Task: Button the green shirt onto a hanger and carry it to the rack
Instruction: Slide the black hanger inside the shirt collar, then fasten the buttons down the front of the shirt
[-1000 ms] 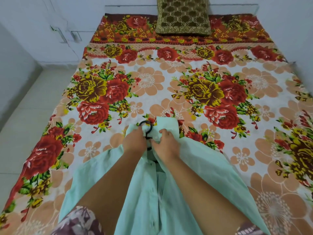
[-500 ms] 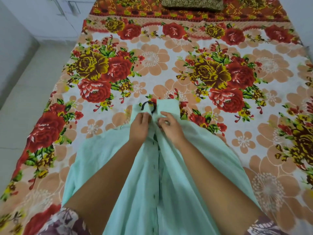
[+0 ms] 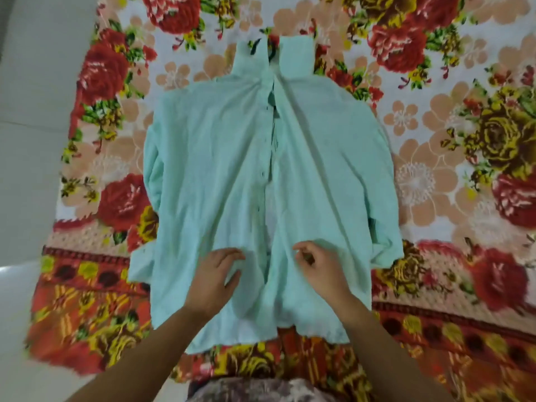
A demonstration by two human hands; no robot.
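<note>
The pale green shirt (image 3: 220, 169) lies flat on the bed, collar away from me, its front placket running down the middle with small buttons. The black hanger hook (image 3: 255, 45) pokes out at the collar; the hanger's body is hidden inside the shirt. My left hand (image 3: 216, 275) rests on the lower left front panel with fingers spread on the cloth. On the lower right panel my right hand (image 3: 317, 264) has its fingers curled, pinching at the fabric near the placket. The placket gapes open between my hands.
The bed carries a floral sheet (image 3: 464, 126) in red, yellow and peach, with a red border (image 3: 452, 338) along the near edge. White floor (image 3: 32, 140) lies to the left of the bed. My patterned clothing (image 3: 261, 391) shows at the bottom edge.
Both hands have moved from the collar down to the shirt's lower front. The view has tilted down, so the whole shirt shows and the pillow is out of sight.
</note>
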